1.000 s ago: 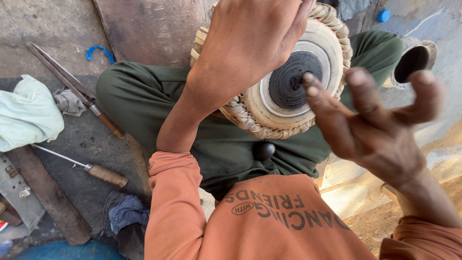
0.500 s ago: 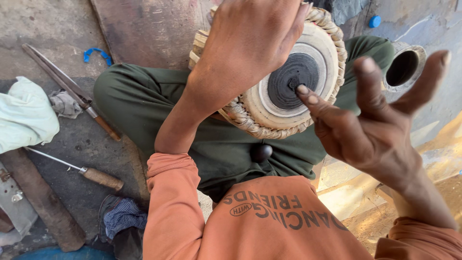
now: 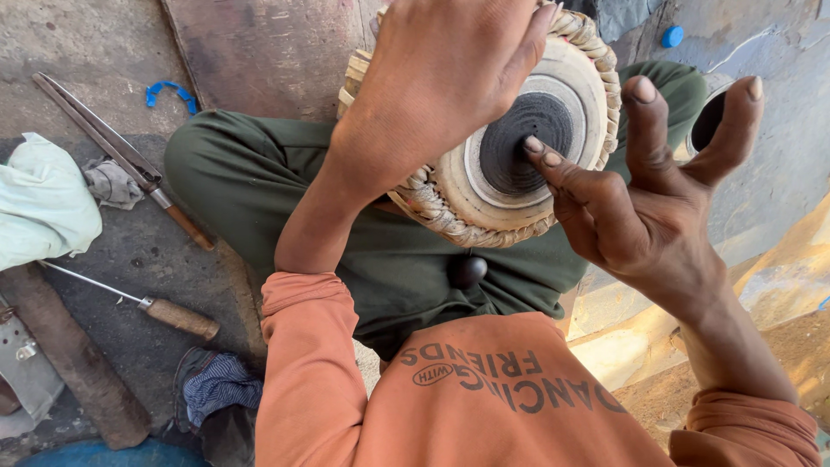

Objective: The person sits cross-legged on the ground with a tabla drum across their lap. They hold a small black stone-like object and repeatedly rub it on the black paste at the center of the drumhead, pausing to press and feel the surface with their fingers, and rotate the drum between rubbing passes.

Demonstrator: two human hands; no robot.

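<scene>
On the lap, against the green trousers (image 3: 259, 186), a small drum (image 3: 510, 147) is propped with its pale skin and black centre patch tilted toward the camera; a woven braid runs round its rim. The upper rim is gripped from above by the left hand (image 3: 441, 78), fingers curled over the edge. The black patch is touched by the index fingertip of the right hand (image 3: 644, 207), whose other fingers are spread wide and raised, nothing held. A dark round stone (image 3: 468, 271) is seen on the lap just below the drum. On the floor to the left, long metal shears (image 3: 121, 151), a wooden-handled awl (image 3: 143, 303), a pale green cloth (image 3: 39, 203) and a blue striped rag (image 3: 220, 389) are laid. A blue plastic clip (image 3: 171, 91) is seen farther up.
</scene>
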